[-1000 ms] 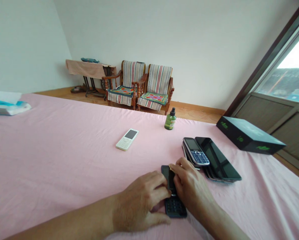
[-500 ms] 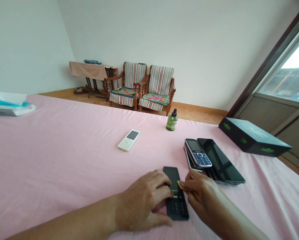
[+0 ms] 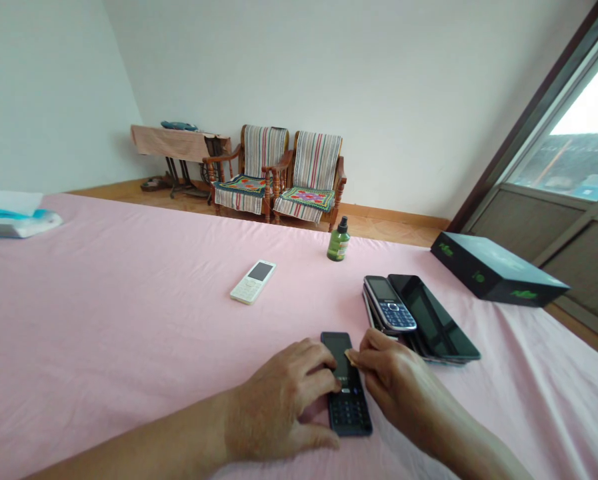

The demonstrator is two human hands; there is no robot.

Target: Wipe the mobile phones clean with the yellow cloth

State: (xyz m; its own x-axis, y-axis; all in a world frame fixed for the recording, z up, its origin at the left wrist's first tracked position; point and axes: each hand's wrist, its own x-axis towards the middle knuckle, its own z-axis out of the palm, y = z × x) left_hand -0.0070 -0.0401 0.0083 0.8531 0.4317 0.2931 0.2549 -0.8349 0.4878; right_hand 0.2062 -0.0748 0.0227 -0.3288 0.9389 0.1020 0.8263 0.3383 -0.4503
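At half past 5 in the view, face up on the pink sheet (image 3: pixel 129 320), lies the dark phone (image 3: pixel 351 413), keys toward the wearer. L hand (image 3: pixel 283 403) comes over it from 9 o'clock: fingers half curled, tips on the phone's face, thumb spread away — so it looks to be steadying, not gripping. R hand (image 3: pixel 389 373), at 3 o'clock, has thumb & forefinger pinched on a small tan scrap (image 3: pixel 351 358) by the screen's right edge; can't tell what it's made of.

Phone's prob. light, stiff & slick on the glass; the screen's likely the fragile bit, so go easy w/ pressure there. Best hold: the long side edges, approx. mid-length, or down by the keys. Cloth below may let it slide or pivot — fingertips on top should help.

From the dark phone: white phone (image 3: pixel 253 283) at 10, green bottle (image 3: pixel 338 245) at 12, blue-keyed phone (image 3: pixel 391 305) & glossy black tablet (image 3: pixel 436 320) approx. 2, black box (image 3: pixel 499 270) beyond.
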